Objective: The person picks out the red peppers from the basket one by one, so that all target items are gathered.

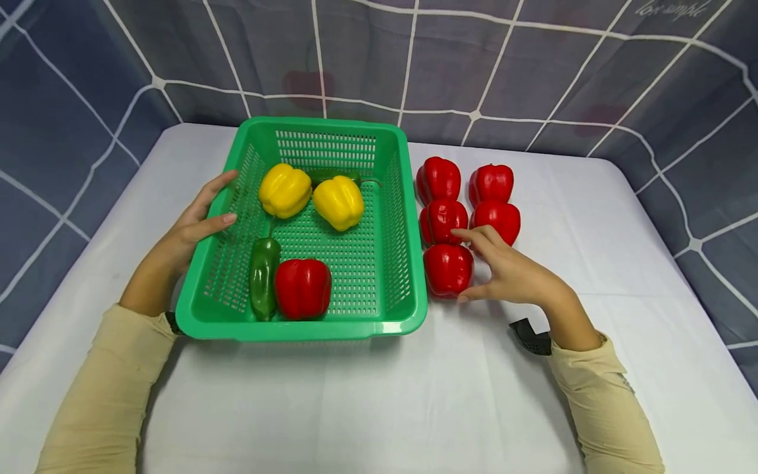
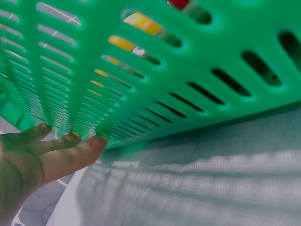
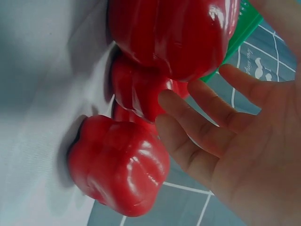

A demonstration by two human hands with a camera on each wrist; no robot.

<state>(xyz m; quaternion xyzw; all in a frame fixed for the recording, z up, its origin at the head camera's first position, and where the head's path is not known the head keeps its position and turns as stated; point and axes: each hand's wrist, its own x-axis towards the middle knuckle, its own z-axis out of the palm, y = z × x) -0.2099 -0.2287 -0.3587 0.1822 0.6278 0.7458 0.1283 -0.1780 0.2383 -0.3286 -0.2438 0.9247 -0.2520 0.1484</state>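
Observation:
My left hand (image 1: 192, 224) rests at the left rim of a green plastic basket (image 1: 418, 289); thumb and forefinger reach over the rim. In the left wrist view, its other fingers (image 2: 75, 157) lie straight against the slotted outer wall. To the basket's right, my right hand (image 1: 509, 266) spreads its fingers around the nearest red bell pepper (image 1: 448, 270), without a visible grip. Behind that pepper stand two red bell peppers (image 1: 438, 179) in a row. Two more red bell peppers (image 1: 493, 184) form a second row on the right, one partly behind my fingers.
Inside the basket are two yellow bell peppers (image 1: 285, 191), a red bell pepper (image 1: 303, 288) and a long green pepper (image 1: 264, 276). Another green pepper (image 1: 331, 175) lies partly hidden behind the yellow ones. A white cloth (image 1: 414, 401) covers the table; grey checked fabric (image 1: 367, 52) rises behind it.

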